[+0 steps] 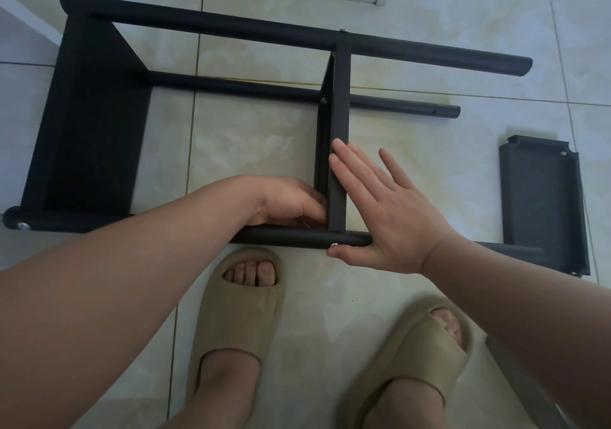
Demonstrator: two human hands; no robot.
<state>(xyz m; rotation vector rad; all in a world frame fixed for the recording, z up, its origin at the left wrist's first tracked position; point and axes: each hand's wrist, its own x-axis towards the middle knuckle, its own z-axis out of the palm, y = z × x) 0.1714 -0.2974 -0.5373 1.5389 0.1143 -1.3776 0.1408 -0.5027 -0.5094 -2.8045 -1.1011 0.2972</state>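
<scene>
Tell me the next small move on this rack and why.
Likely seat the screw fully: the right hand presses flat on the middle panel, its thumb by the screw on the near pole, while the left hand curls its fingers at the inside corner.

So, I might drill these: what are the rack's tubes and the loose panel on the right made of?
The tubes look like matte black painted metal: round, evenly coated, with silver screws through them. The loose panel seems thin sheet metal, matte grey, given its folded edges; plastic is possible.
</scene>
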